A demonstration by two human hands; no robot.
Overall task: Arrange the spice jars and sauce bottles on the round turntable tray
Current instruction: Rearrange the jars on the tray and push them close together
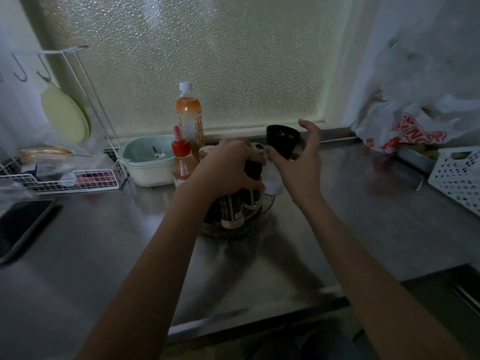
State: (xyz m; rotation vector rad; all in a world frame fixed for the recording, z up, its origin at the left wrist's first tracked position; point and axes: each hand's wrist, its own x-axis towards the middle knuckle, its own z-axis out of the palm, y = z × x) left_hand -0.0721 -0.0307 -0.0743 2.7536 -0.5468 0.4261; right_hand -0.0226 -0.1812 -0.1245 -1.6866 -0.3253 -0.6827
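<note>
While both bare forearms reach forward over the steel counter [104, 242], the left hand [228, 165] curls down over the top of a dark bottle [253, 168] standing in the round turntable tray [233, 229], fingers clenched around its upper part. The right hand [296, 162] is raised just right of it, thumb and fingers closed on a black cap-like container [283, 141], with the forefinger lifted free above. A pale jar [272, 180] sits between the two hands, touching or just beside the dark bottle; which cannot be told. More jars [231, 211] stand in the tray under the left wrist, largely hidden by it.

Behind the tray, to the left, stand a red-capped squeeze bottle [181, 162] and a tall orange bottle [189, 118], beside a pale green tub [148, 162]. A wire rack [78, 178] lies far left, a white perforated basket [459, 175] and a plastic bag [415, 126] far right. Labels are blurred and unreadable; the tray's far rim is covered.
</note>
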